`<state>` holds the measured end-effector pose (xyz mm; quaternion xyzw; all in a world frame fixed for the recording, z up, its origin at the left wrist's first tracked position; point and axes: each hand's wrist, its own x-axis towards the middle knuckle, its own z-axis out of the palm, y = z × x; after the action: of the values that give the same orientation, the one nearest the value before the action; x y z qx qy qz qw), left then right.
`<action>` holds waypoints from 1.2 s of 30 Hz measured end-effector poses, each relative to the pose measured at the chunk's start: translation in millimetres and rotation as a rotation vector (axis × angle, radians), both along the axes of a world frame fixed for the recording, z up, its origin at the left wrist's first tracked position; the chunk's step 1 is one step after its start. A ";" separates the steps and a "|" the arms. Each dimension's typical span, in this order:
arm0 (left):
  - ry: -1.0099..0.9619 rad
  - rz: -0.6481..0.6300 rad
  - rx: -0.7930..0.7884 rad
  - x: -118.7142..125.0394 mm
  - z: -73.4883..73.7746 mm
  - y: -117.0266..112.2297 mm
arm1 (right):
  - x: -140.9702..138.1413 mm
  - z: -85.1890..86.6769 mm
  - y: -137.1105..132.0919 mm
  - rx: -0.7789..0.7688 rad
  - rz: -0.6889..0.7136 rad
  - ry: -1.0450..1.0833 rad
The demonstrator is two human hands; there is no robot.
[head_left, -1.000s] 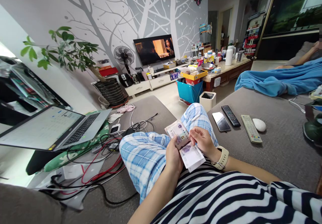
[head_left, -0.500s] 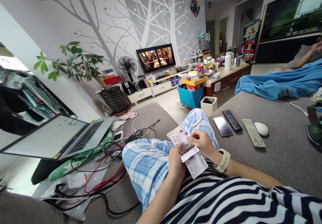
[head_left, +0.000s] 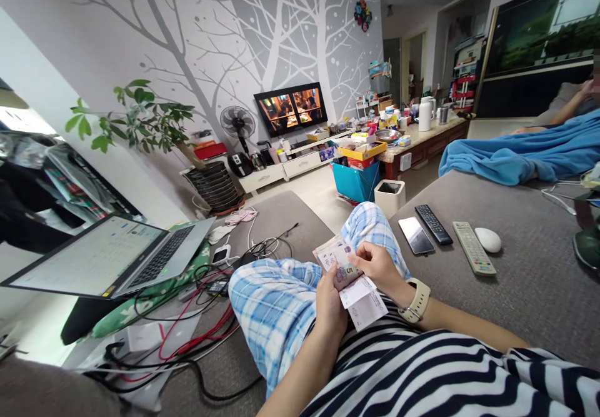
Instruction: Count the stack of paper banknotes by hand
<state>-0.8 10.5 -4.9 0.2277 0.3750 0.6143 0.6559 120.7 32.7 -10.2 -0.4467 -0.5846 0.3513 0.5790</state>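
Note:
Over my lap, my left hand (head_left: 329, 298) is wrapped round a small stack of banknotes (head_left: 338, 256), its thumb lying on the front note. That note is pale with purple print and shows a 5. My right hand (head_left: 377, 268), with a cream watch (head_left: 416, 301) on the wrist, pinches the upper right edge of the notes. Paler note ends (head_left: 368, 311) stick out below the stack, towards my striped shirt (head_left: 422, 373). How many notes there are, I cannot tell. My legs are in blue checked trousers (head_left: 272, 304).
To the right on the grey sofa lie a phone (head_left: 416, 236), a black remote (head_left: 433, 224), a beige remote (head_left: 473, 248) and a white mouse (head_left: 488, 240). A laptop (head_left: 159, 251) stands open at left beside tangled cables (head_left: 210, 336). Another person's legs lie under a blue blanket (head_left: 520, 148).
The front of the stack has shifted slightly, and a folded pale note end now hangs lower across the notes below. Both hands stay almost in the same place.

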 end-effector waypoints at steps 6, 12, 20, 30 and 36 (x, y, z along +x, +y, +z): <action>-0.064 0.013 -0.044 0.9 0.5 0.8 | 0.4 -2.8 -0.2 -0.008 0.013 0.023; -0.076 0.046 -0.079 1.5 0.1 2.6 | 0.2 -3.3 -0.6 -0.003 0.025 0.033; -0.043 0.026 -0.042 -0.7 0.4 1.1 | 0.1 -1.6 -3.8 0.005 0.028 -0.014; -0.023 0.057 -0.023 -0.3 -4.7 3.4 | 2.8 0.7 -3.3 0.004 0.079 0.009; -0.113 0.063 -0.110 1.5 4.5 3.9 | 5.0 -0.2 -4.6 0.063 0.100 -0.042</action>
<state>0.8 14.4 -0.4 0.1445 0.3777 0.6247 0.6680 125.7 28.1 -10.4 -0.4060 -0.6289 0.3518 0.5621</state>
